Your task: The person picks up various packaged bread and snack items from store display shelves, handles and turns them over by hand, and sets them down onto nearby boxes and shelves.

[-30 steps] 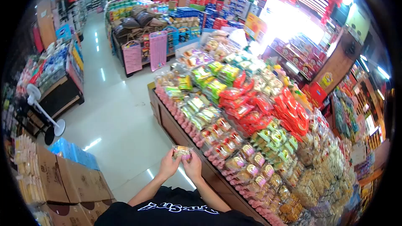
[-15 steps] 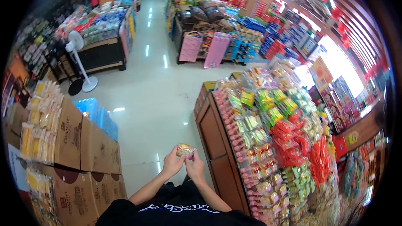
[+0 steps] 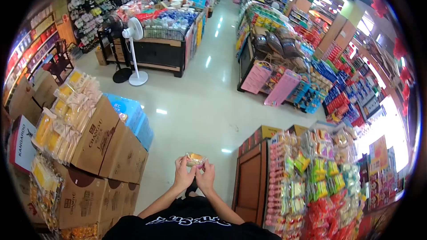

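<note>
A small snack in a clear plastic wrapper [image 3: 195,159], yellowish-brown inside, is held in front of my body between both hands. My left hand [image 3: 183,174] grips its left end, fingers closed on the wrapper. On the other end, my right hand [image 3: 205,176] pinches the wrapper with its fingers. What exactly the snack is, I cannot make out; the wrapper looks closed.
Cardboard boxes [image 3: 104,144] topped with bagged yellow snacks [image 3: 71,102] stand on my left, beside blue packs [image 3: 133,120]. On the right is a wooden display stand [image 3: 250,184] with packaged snacks [image 3: 316,178]. Ahead, a white fan [image 3: 135,53] stands by a goods table [image 3: 158,55].
My view has turned to the left, so the shelves and stands appear shifted right. Both hands still hold the wrapped snack at about the same place.
</note>
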A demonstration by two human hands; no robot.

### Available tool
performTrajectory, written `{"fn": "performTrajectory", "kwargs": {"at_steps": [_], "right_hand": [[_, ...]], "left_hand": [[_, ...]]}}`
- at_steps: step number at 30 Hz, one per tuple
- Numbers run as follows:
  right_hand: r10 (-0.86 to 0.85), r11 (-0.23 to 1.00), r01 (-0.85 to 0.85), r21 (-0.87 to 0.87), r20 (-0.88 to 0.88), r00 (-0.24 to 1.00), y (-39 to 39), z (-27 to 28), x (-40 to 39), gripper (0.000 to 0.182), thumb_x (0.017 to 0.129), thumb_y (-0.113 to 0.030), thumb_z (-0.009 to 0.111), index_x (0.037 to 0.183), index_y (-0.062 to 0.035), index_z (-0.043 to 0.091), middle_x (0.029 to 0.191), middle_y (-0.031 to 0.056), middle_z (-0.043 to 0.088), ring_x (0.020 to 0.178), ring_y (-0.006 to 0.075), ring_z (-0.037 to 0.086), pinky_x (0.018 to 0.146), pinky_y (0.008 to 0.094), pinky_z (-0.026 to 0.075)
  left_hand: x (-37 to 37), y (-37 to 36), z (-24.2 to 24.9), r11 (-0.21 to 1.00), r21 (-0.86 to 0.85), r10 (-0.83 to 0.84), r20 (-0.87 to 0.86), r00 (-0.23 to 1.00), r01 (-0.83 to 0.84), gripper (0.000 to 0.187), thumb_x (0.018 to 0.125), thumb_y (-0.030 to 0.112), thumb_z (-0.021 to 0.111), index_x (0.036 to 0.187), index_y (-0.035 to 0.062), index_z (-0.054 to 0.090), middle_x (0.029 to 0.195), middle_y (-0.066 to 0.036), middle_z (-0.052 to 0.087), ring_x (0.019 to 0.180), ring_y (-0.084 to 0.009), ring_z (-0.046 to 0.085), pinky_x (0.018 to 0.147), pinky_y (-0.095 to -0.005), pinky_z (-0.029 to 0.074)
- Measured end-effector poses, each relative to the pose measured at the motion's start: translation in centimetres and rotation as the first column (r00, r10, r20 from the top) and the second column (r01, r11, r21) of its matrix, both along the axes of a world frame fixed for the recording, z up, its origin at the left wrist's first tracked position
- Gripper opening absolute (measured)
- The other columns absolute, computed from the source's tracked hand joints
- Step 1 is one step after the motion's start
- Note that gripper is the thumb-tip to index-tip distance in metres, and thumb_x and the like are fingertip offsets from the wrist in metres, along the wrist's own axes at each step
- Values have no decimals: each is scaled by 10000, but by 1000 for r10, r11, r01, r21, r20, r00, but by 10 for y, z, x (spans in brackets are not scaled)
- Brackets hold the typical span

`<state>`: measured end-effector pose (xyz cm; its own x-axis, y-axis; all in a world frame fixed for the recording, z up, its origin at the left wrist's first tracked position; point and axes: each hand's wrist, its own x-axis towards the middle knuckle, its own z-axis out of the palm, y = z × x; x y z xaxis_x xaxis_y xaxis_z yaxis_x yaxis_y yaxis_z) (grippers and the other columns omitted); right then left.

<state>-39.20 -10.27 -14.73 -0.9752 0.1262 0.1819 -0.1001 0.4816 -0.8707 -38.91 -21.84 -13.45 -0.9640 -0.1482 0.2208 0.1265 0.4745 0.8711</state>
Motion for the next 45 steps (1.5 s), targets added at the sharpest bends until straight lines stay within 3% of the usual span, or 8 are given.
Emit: {"fn": "performTrajectory", "kwargs": {"at_steps": [3, 6, 17, 30, 33, 40, 43, 45], "right_hand": [[20, 998, -19, 65, -21, 1000, 0, 13, -54, 471, 807, -121, 694, 1234, 3, 537, 937, 168, 524, 880, 318, 539, 779, 388, 457], [26, 1000, -24, 19, -132, 991, -1, 28, -108, 364, 775, -87, 702, 1108, -16, 577, 875, 132, 531, 836, 273, 513, 731, 371, 438], [172, 985, -172, 6, -106, 979, -38, 20, -240, 331, 779, -75, 710, 1084, -25, 593, 851, 119, 535, 811, 255, 541, 746, 357, 455], [300, 951, -295, 88, -49, 953, -186, 34, -442, 336, 807, -74, 707, 1117, -2, 599, 917, 123, 528, 826, 225, 581, 757, 338, 488], [410, 912, -409, 24, -47, 911, -236, 30, -490, 410, 800, -71, 717, 1179, 7, 581, 929, 152, 544, 849, 273, 605, 768, 368, 497], [652, 757, -651, 50, 10, 758, -348, 24, -528, 394, 810, -86, 714, 1181, -19, 600, 920, 127, 576, 836, 248, 607, 755, 362, 497], [750, 661, -750, 3, 9, 661, -389, 7, -539, 420, 818, -100, 700, 1214, -29, 579, 923, 131, 565, 865, 261, 589, 769, 375, 484], [829, 551, -831, 80, 59, 556, -417, -1, -552, 456, 823, -101, 686, 1253, -31, 549, 937, 140, 550, 886, 277, 572, 780, 386, 474]], "left_hand": [[-48, -3, 10, 999, -28, 37, 16, 999, -37, 618, 840, 179, 686, 1342, -55, 411, 1142, -218, 469, 1111, -362, 482, 955, -403, 424], [-98, -7, 15, 998, -53, 26, 3, 1000, -25, 634, 839, 201, 688, 1348, -44, 398, 1144, -222, 435, 1092, -375, 480, 929, -415, 441], [-205, -34, 5, 975, -6, 223, 94, 970, -224, 619, 843, 239, 681, 1333, -40, 425, 1084, -208, 476, 1033, -365, 534, 846, -407, 468], [-395, -178, 25, 913, 120, 382, 80, 921, -390, 524, 822, 213, 679, 1259, -18, 503, 1002, -197, 546, 940, -367, 573, 793, -410, 472], [-427, -224, 20, 870, 127, 474, 52, 879, -476, 529, 809, 190, 678, 1263, -10, 495, 1002, -183, 540, 927, -358, 582, 790, -419, 484], [-446, -317, 2, 690, 102, 709, 108, 697, -717, 492, 808, 171, 686, 1234, -29, 541, 991, -212, 587, 942, -367, 594, 801, -407, 480], [-447, -351, -6, 601, 102, 780, 141, 609, -793, 489, 810, 180, 675, 1228, -38, 546, 991, -214, 588, 937, -367, 592, 810, -406, 480], [-448, -372, -7, 522, 100, 826, 187, 531, -847, 495, 821, 204, 646, 1229, -55, 541, 982, -217, 584, 933, -378, 587, 826, -415, 478]]}}
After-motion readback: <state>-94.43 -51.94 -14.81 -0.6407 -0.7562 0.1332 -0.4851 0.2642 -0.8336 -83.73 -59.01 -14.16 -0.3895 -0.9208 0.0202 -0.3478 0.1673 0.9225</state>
